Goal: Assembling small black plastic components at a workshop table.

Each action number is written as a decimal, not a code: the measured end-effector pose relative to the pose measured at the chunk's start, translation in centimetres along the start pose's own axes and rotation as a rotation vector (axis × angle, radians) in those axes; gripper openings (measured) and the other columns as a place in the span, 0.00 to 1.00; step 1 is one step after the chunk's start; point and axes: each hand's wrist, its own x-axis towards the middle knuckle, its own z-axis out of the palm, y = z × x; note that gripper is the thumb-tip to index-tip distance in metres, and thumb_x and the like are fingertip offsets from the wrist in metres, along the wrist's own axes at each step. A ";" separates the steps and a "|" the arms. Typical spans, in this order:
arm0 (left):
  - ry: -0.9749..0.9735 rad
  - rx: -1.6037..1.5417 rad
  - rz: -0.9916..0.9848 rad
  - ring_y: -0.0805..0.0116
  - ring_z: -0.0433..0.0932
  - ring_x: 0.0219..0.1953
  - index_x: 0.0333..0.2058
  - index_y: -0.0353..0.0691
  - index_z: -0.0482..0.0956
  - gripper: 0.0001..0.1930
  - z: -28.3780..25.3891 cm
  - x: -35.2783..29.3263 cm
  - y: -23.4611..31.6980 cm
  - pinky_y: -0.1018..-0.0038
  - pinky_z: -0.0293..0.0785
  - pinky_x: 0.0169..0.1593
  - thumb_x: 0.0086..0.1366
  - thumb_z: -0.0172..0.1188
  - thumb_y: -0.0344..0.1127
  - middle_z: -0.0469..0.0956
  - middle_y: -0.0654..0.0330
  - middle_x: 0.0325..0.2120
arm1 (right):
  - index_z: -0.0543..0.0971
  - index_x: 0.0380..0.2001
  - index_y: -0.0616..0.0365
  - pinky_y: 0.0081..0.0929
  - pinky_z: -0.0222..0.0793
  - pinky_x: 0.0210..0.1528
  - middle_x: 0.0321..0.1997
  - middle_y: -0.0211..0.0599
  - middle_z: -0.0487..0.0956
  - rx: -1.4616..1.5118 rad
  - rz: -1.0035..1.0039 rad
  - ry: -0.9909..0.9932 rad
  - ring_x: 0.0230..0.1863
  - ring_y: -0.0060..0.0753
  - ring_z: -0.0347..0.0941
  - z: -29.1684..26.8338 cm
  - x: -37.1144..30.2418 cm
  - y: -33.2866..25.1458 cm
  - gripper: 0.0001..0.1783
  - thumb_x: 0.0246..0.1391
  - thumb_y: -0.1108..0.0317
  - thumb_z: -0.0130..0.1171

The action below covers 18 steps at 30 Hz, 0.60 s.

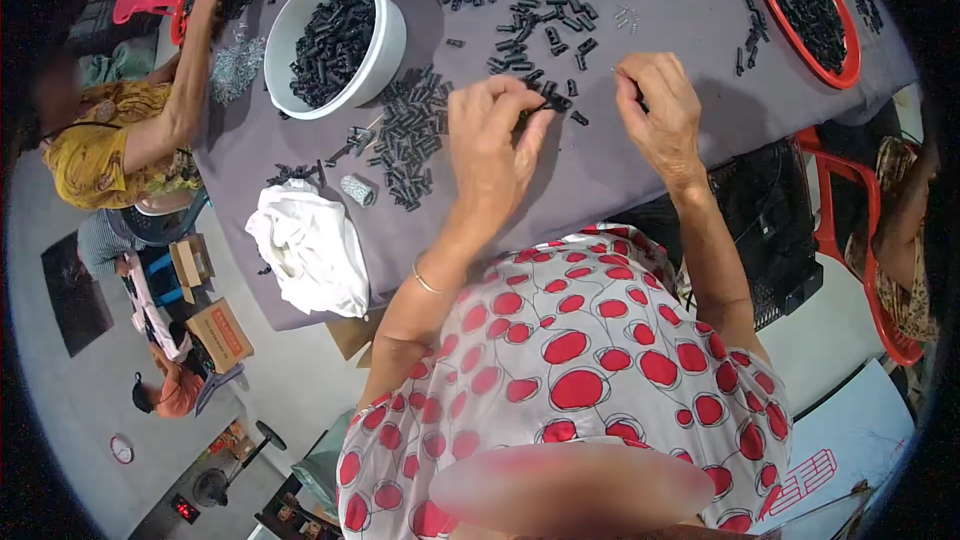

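Note:
My left hand is over the near part of the table, its fingers curled toward the thumb. A small black plastic part shows dark between them, partly hidden by the fingers. My right hand is raised to the right, thumb and fingertips pinched; a tiny thing may stick out at the tips, too small to name. Loose black plastic parts spread beyond both hands. A denser heap of black parts lies left of my left hand, beside a screwdriver-like tool.
A white bucket of black parts stands far left, near a heap of small metal pieces. A red tray of black parts is far right. White cloth lies near left. Another person's arm reaches over the table's left side.

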 end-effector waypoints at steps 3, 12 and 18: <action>-0.002 -0.411 -0.317 0.70 0.73 0.33 0.33 0.38 0.78 0.09 -1.0 -0.4 0.5 0.76 0.68 0.36 0.52 0.65 0.26 0.77 0.62 0.31 | 0.75 0.28 0.59 0.32 0.68 0.35 0.30 0.35 0.75 0.020 0.024 -0.001 0.32 0.41 0.71 -0.1 -0.1 0.0 0.11 0.37 0.83 0.58; -0.052 -1.162 -0.792 0.72 0.80 0.31 0.41 0.33 0.75 0.12 -2.5 -2.5 0.0 0.81 0.75 0.32 0.58 0.62 0.28 0.80 0.56 0.32 | 0.74 0.30 0.58 0.30 0.68 0.35 0.31 0.36 0.75 0.012 0.049 -0.039 0.33 0.39 0.71 0.1 -0.4 0.3 0.12 0.39 0.82 0.58; -0.125 -1.148 -0.837 0.70 0.80 0.35 0.41 0.30 0.75 0.10 -3.9 -2.6 0.4 0.80 0.76 0.33 0.61 0.58 0.26 0.79 0.53 0.35 | 0.73 0.31 0.57 0.29 0.69 0.32 0.31 0.36 0.76 0.051 0.009 -0.030 0.31 0.38 0.72 0.2 -0.5 1.0 0.13 0.40 0.83 0.58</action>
